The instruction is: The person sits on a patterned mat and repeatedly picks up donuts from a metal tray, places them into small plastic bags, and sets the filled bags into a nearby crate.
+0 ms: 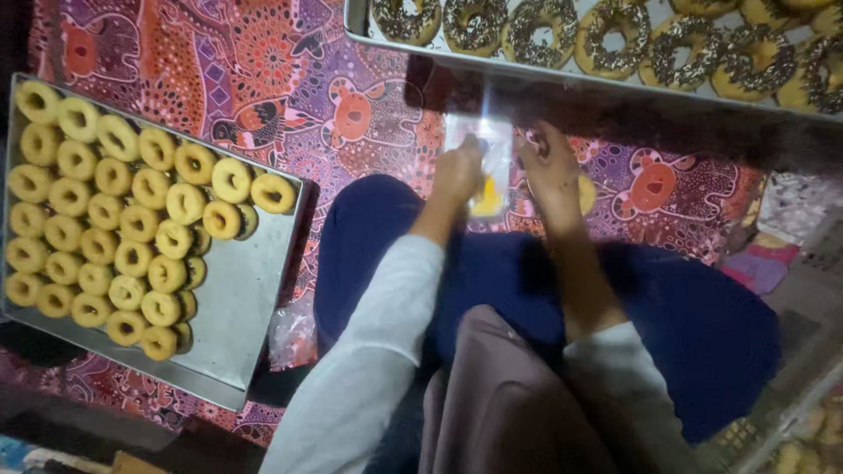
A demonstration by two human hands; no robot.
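1. My left hand (458,171) and right hand (549,167) both pinch a clear plastic bag (481,149) mid-frame, keeping its mouth open around a doughnut (487,200).
2. Tray of plain doughnuts (237,298) sits left, within reach.

Warm, dim indoor light is falling from above, leaving the lower corners sinking into shadow. Motion blur is smearing both hands and the clear plastic bag (481,162) between them, which is catching a white streak of glare (its contents are hardly readable). The steel tray (241,307) is reflecting softly.
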